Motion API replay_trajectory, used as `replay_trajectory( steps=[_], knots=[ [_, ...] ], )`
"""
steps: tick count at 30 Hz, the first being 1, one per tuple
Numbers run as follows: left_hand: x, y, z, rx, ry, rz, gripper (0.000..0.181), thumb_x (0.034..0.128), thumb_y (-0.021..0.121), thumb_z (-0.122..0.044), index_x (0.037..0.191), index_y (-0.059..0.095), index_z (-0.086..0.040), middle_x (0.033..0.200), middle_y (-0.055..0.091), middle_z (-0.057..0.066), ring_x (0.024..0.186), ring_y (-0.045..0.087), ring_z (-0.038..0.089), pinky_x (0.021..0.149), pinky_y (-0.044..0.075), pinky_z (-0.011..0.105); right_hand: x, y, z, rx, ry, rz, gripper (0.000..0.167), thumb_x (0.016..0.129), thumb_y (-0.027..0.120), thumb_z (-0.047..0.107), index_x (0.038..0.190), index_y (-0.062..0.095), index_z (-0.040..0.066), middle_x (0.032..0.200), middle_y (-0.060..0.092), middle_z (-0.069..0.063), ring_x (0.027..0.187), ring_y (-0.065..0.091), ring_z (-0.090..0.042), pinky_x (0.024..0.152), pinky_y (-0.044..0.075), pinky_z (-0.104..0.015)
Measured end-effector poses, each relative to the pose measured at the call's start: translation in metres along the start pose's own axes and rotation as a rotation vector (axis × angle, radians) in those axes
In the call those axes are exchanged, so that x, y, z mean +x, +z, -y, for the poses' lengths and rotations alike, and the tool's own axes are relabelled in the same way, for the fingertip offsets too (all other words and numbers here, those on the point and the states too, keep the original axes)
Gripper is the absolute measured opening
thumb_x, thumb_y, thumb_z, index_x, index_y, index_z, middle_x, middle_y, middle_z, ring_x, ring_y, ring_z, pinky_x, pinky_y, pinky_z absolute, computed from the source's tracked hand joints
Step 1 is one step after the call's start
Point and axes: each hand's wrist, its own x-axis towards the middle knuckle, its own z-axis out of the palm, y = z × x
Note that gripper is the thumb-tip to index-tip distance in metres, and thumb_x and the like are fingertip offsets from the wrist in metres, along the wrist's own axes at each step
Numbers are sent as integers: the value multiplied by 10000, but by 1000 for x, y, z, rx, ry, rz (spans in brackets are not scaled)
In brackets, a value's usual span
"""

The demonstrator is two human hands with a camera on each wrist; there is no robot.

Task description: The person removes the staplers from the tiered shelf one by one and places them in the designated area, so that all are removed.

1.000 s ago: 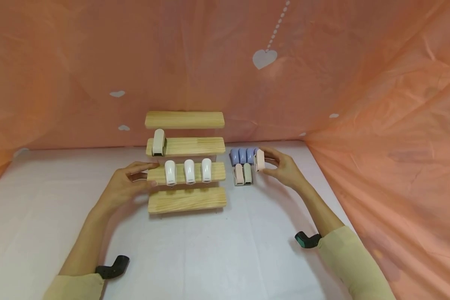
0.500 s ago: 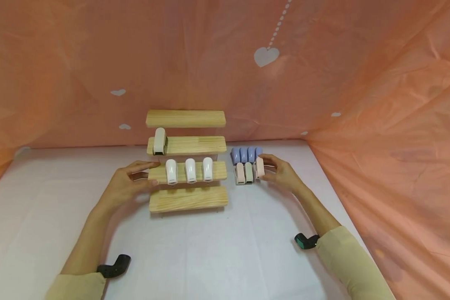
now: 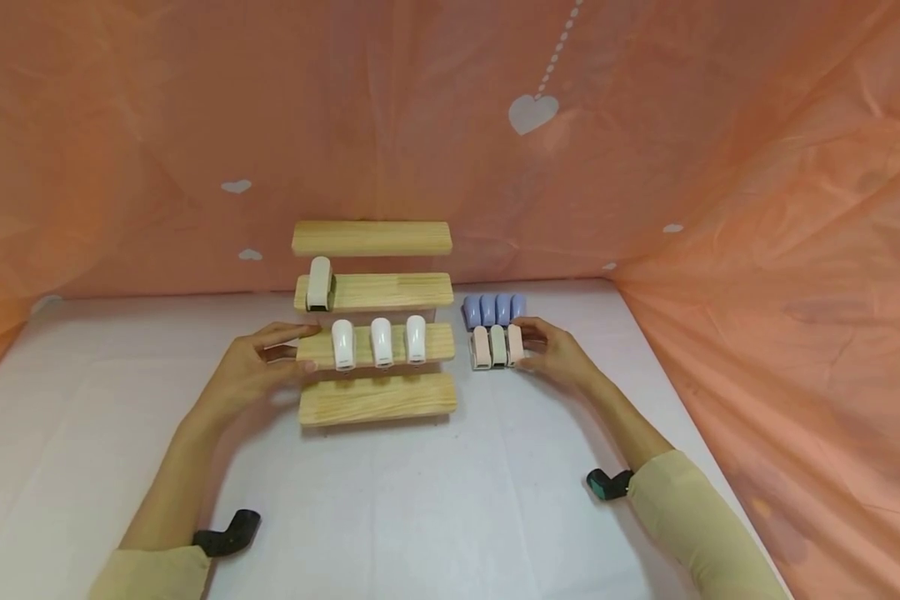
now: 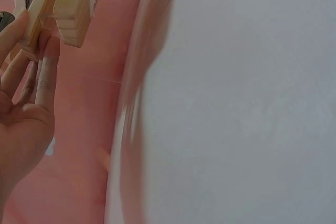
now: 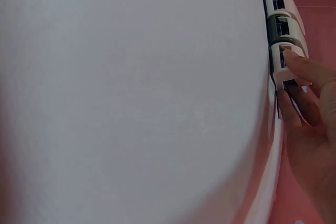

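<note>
My right hand [image 3: 558, 354] holds a small pink stapler [image 3: 515, 343] between thumb and fingers. It stands on the table, right of a pale green stapler [image 3: 497, 344] and another pink stapler [image 3: 481, 346]. In the right wrist view the thumb lies on the front end of the held stapler [image 5: 282, 59]. My left hand [image 3: 251, 367] pinches the left end of a tiered wooden shelf [image 3: 438, 340], at its second step from the bottom. That step bears three white staplers [image 3: 382, 340]; a cream stapler [image 3: 318, 283] stands at the left of the step above.
Behind the pink and green staplers is a row of several blue-purple staplers [image 3: 487, 310]. White cloth covers the table [image 3: 420, 517]. An orange curtain [image 3: 390, 125] hangs behind and along the right side.
My right hand has lowered the pink stapler down and slightly left, from above the row to a spot against the green one. The left hand keeps its hold on the shelf.
</note>
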Motion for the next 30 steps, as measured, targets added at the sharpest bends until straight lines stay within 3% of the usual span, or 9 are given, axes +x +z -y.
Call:
replay_trajectory(
  steps=[12,19,25,30],
  knots=[
    [-1,0,1,-42,2,-13,487,873,780,-118,1332,631,-51,1301,601,65,1099,606,92,924,473,137,0,1,2,6,-27,8,679,791,751,-122,1399,451,-89,1322,547,-292,1227,553,-413,1048,461,-435],
    [-1,1,0,-27,-14,-11,490,873,784,-137,1333,633,-64,1294,599,39,1103,595,89,921,472,133,-10,-3,43,2,-40,-27,622,800,733,-136,1366,476,-149,1320,547,-335,1230,532,-467,1070,404,-543],
    [-1,1,-3,-21,-18,-12,490,874,782,-140,1334,632,-58,1291,600,52,1087,604,66,923,468,126,-3,-8,36,84,-71,-68,580,840,701,-134,1378,485,-127,1358,529,-317,1277,493,-460,1080,412,-503],
    [-1,1,-3,-21,-27,-8,497,875,784,-154,1338,630,-64,1296,599,39,1106,609,117,914,479,132,-4,-9,56,100,-103,-97,538,852,686,-134,1357,501,-141,1331,536,-340,1246,499,-502,1049,425,-547]
  ],
)
